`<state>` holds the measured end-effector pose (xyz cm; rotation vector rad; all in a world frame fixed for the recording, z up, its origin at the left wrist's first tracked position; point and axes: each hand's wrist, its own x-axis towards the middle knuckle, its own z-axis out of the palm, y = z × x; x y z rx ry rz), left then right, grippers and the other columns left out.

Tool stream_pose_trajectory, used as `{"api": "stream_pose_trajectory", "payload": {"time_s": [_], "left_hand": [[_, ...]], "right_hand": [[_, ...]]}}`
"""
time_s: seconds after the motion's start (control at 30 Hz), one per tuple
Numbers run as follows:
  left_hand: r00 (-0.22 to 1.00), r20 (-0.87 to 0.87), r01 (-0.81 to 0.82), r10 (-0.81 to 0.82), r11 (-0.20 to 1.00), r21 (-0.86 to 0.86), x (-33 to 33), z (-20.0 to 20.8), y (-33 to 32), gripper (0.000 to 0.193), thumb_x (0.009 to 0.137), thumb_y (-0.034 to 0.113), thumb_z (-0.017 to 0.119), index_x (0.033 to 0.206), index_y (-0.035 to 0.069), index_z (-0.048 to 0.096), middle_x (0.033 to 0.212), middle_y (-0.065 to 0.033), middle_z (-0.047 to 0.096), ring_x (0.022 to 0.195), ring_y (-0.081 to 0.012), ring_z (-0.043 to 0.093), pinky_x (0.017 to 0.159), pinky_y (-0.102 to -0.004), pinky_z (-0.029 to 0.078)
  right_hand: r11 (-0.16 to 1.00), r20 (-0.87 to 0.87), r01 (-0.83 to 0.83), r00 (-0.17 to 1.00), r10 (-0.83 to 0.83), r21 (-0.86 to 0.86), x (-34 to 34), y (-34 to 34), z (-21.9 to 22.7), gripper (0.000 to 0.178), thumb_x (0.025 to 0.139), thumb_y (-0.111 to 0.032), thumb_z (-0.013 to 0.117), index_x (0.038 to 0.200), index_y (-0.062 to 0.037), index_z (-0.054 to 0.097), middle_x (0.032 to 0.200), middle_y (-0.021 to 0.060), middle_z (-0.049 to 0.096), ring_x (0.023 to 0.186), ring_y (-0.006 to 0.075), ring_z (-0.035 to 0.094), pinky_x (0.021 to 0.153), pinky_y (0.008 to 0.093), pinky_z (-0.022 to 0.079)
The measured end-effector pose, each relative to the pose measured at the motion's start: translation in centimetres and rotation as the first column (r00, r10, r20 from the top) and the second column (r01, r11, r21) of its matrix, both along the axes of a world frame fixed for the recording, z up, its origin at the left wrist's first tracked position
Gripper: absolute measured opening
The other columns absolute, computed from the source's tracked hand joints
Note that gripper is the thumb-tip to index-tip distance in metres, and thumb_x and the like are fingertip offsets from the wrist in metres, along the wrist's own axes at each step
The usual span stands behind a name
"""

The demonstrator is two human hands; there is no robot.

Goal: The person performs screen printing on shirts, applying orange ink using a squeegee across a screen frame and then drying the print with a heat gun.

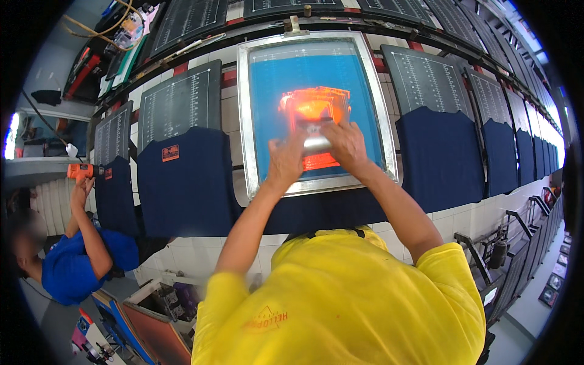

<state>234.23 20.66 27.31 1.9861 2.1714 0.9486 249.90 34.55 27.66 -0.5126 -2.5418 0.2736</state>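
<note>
A screen-printing frame (244, 115) with a silver metal rim and blue mesh lies over a dark navy shirt (316, 210). Bright orange ink (313, 100) is spread in the middle of the mesh. Both my hands are closed on a squeegee (316, 143), which is smeared by motion and rests within the inked area. My left hand (287, 159) grips its left end, and my right hand (345, 146) grips the right end. The squeegee's lower edge is hard to make out. Most of the shirt under the frame is hidden.
Navy shirts on dark boards line both sides; the left neighbour (182, 182) bears a small orange print (170, 152), the right one (441, 155) looks plain. At far left a co-worker in blue holds an orange heat gun (82, 171). A metal rail (255, 31) runs behind.
</note>
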Motion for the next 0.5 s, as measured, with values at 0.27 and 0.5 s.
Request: {"api": "stream_pose_trajectory", "payload": {"time_s": [0.27,0.5], "left_hand": [[0.995,0.098,-0.015,0.019,0.999,-0.039,-4.6,2.5,5.3,0.03,0.103,0.02,0.042,0.117,0.008,0.065,0.111,-0.0156,0.069,0.099,-0.0306,0.065,0.085,-0.0436,0.037],[0.997,0.074,0.004,-0.006,1.0,0.028,-3.5,6.5,4.1,0.031,0.102,0.017,0.042,0.123,0.009,0.063,0.115,-0.0125,0.068,0.102,-0.0289,0.064,0.089,-0.0429,0.035]], "right_hand": [[0.997,0.196,0.016,0.981,0.0,-0.079,-3.7,6.0,3.8,0.017,0.072,-0.014,0.075,0.089,-0.0141,0.072,0.085,0.0071,0.07,0.088,0.0293,0.064,0.078,0.0438,0.05],[0.998,0.055,-0.056,0.997,0.054,0.023,-2.2,5.0,7.4,0.023,0.07,-0.007,0.074,0.092,-0.0118,0.073,0.086,0.0091,0.07,0.087,0.0322,0.064,0.078,0.0447,0.05]]}}
